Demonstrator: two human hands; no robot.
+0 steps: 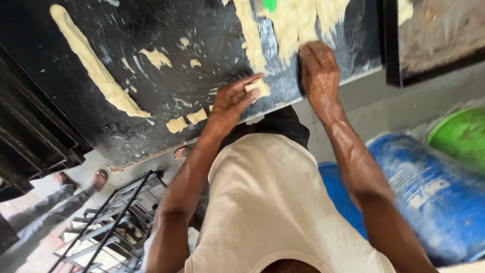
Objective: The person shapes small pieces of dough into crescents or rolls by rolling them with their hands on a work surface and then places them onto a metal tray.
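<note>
Black tabletop (pixel 166 30) w/ smears and bits of pale dough, seen from above over person's torso in cream shirt (pixel 268 202). Left hand (pixel 233 98) fingers closed, pinching small dough piece (pixel 258 87) near tabletop's front edge, at lower end of a dough strip (pixel 251 35). Right hand (pixel 319 68) palm down, fingers curled, pressing on lower edge of dough mass (pixel 298 20) at top centre; not gripping anything as far as visible. Long dough rope (pixel 91 65) lies diagonally at left, well apart from both hands. Two small chunks (pixel 186 120) near front edge. Blue drum (pixel 429 192) lower right, green tub (pixel 459 136) beside it. Black metal rack (pixel 116 222) lower left; another person's legs (pixel 55 197) on floor there.
</note>
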